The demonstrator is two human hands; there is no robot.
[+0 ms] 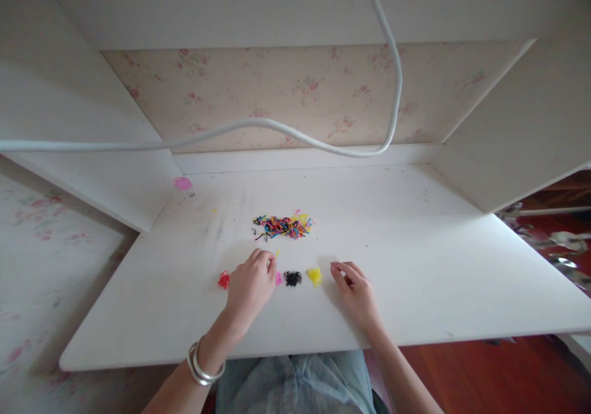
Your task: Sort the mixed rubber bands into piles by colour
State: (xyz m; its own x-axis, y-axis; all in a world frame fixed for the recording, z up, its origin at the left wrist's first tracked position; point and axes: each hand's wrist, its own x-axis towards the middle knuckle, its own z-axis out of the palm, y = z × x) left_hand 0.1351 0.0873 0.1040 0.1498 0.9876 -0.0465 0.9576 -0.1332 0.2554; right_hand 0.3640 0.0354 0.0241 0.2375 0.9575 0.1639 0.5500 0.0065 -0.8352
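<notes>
A mixed heap of small coloured bands [282, 226] is seen at the middle of the counter [438, 266]. Between it and the front edge, four small single-colour clumps are laid in a row: a red clump [224, 280], a pink clump [278, 278], a black clump [292, 278] and a yellow clump [314, 275]. The left hand [252, 283] is rested between the red and pink clumps and partly covers the pink one. Its fingertips are drawn together, but whether a band is pinched there cannot be told. The right hand [355, 288] is laid just beside the yellow clump, fingers loosely curled and apart, with nothing seen in it.

The clumps are set close together, so colours could be mingled if the left hand is dragged sideways across the row. The bands look light and springy, and one released carelessly could be flicked into a neighbouring clump or over the front edge. The white cable [392, 93] hung above the back edge could be snagged by a raised hand.
</notes>
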